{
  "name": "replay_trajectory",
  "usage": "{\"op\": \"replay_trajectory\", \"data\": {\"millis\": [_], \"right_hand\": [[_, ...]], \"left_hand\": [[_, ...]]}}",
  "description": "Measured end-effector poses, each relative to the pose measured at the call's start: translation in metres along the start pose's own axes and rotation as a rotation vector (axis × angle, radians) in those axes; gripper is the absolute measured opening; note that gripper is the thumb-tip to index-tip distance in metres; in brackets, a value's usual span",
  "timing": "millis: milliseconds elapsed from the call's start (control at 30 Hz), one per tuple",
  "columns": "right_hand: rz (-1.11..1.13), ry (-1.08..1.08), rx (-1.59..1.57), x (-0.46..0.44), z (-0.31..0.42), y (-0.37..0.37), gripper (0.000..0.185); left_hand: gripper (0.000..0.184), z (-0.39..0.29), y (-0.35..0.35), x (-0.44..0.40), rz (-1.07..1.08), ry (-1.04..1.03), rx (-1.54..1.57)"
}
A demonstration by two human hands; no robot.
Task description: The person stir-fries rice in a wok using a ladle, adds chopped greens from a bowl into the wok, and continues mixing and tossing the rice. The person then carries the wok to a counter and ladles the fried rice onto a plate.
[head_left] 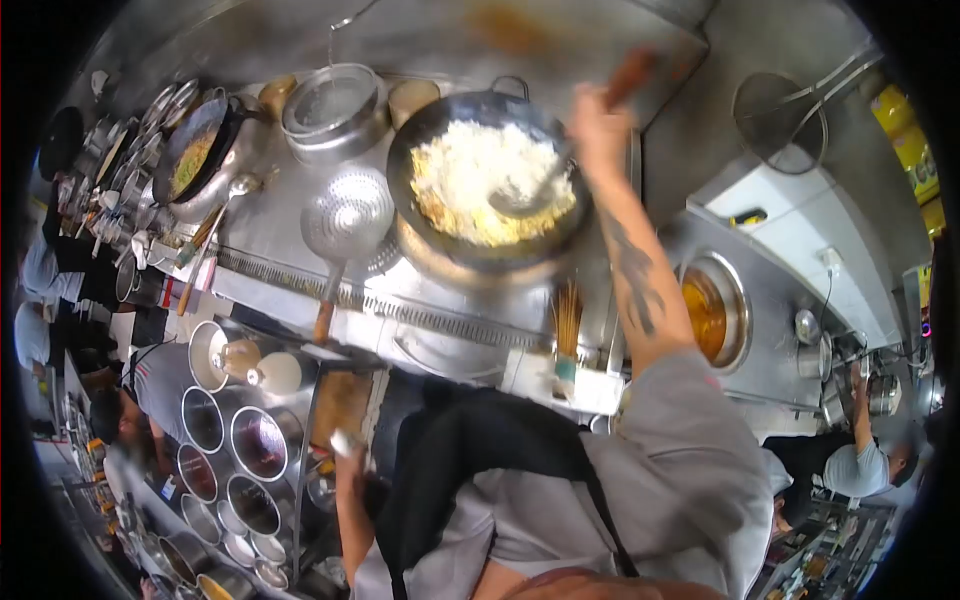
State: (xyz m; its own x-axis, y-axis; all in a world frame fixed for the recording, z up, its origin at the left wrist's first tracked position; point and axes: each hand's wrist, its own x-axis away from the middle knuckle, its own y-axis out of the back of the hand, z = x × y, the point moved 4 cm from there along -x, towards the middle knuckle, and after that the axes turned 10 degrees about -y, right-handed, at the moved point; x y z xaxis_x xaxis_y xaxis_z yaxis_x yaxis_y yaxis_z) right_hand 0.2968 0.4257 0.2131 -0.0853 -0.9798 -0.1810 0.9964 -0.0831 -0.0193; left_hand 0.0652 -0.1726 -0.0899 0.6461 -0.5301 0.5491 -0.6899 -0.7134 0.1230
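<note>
My right hand is closed around the wooden handle of a ladle. The ladle's metal bowl rests in the food inside a dark wok. White rice fills the wok, with yellow, egg-like bits along its near edge. Low by my body, to the left, my left hand is closed on a small white bundle, cloth-like but blurred. It is apart from the wok, near a brown board. Motion blurs the right hand and handle.
Left of the wok, a perforated skimmer lies on the steel stove. A bamboo brush stands at the front edge. Several sauce pots are at left; a pan of orange liquid is at right. Other people work nearby.
</note>
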Motion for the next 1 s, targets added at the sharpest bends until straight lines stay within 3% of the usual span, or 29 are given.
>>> {"op": "replay_trajectory", "data": {"millis": [67,133,200,267,400,533,600,633,667,733,833,933,967,1000], "right_hand": [[0.13,0.005,-0.23,-0.046,-0.058,-0.018,0.02],[0.158,-0.053,-0.354,-0.065,-0.016,-0.023,0.021],[0.13,0.041,-0.404,-0.03,0.04,-0.011,0.02],[0.157,0.164,-0.433,0.006,0.072,-0.002,0.021],[0.306,-0.016,-0.084,-0.013,-0.035,-0.064,0.017],[0.254,0.154,-0.06,-0.011,0.026,-0.096,0.017],[0.267,0.187,-0.087,0.0,0.026,-0.104,0.017],[0.286,0.095,-0.08,0.003,-0.008,-0.122,0.019],[0.348,0.179,0.087,-0.011,-0.038,-0.137,0.02],[0.338,0.015,0.11,-0.01,-0.001,-0.152,0.023],[0.229,0.211,-0.017,0.015,0.05,-0.162,0.025],[0.377,0.219,-0.127,0.026,0.011,-0.185,0.027],[0.481,0.008,-0.108,0.021,0.001,-0.196,0.028],[0.488,-0.012,-0.079,0.025,0.015,-0.195,0.027]], "left_hand": [[0.033,-0.053,-0.033,0.005,0.025,-0.053,0.078],[0.037,-0.044,-0.045,-0.031,0.13,-0.146,0.169],[0.043,-0.087,-0.086,-0.033,0.185,-0.055,0.283],[0.05,-0.126,-0.133,-0.043,0.395,-0.089,0.373],[0.052,-0.17,-0.225,-0.082,0.627,-0.008,0.417],[0.053,-0.211,-0.285,-0.093,0.495,0.14,0.371],[0.071,-0.207,-0.312,-0.116,0.662,0.274,0.519],[0.068,-0.206,-0.319,-0.123,0.621,0.333,0.55],[0.065,-0.205,-0.326,-0.126,0.582,0.392,0.57],[0.052,-0.21,-0.335,-0.132,0.588,0.361,0.567],[0.035,-0.206,-0.34,-0.138,0.589,0.334,0.547],[0.02,-0.194,-0.344,-0.152,0.599,0.367,0.558],[0.019,-0.19,-0.348,-0.158,0.592,0.375,0.537],[0.019,-0.188,-0.351,-0.161,0.583,0.382,0.519]]}}
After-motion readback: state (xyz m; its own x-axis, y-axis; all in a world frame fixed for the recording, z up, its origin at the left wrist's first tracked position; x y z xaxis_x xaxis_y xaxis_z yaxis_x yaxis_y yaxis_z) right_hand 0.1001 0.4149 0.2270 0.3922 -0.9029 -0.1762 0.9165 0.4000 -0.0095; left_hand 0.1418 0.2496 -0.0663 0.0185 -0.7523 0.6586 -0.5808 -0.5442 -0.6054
